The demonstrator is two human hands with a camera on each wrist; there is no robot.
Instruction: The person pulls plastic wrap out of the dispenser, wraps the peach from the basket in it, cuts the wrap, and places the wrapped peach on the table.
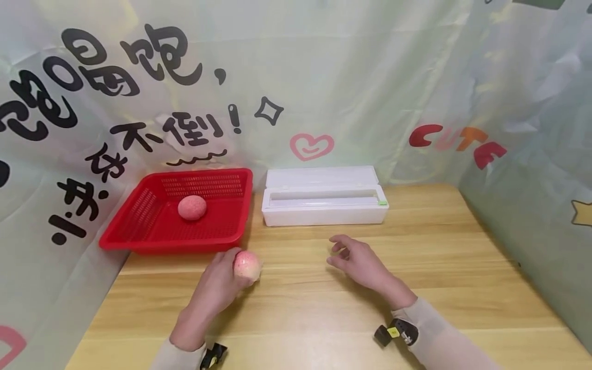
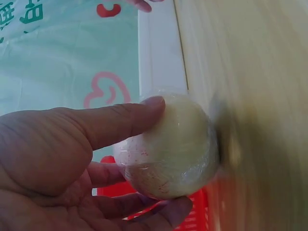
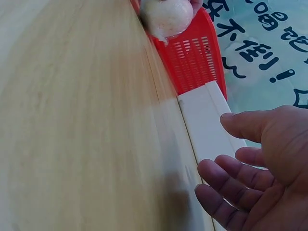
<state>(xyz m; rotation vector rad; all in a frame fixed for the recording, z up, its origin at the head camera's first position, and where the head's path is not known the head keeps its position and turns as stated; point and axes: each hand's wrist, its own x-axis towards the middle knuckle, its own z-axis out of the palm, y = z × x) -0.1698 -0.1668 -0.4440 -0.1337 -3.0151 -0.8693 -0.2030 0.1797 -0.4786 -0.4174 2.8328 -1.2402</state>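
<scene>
Left hand: grasped the peach, thumb on one side and fingers round the other; it was just in front of the basket, near that rim's right corner
Peach: pink and cream, wrapped in clear film; whether it touched the table could not be told
Second peach: lay inside the basket; pink
Right hand: released, fingers loosely bent; it was over the table, well to the right of the basket
Box: white, lid raised; stood just right of the basket
Cloth: hung behind the basket; lettered
</scene>
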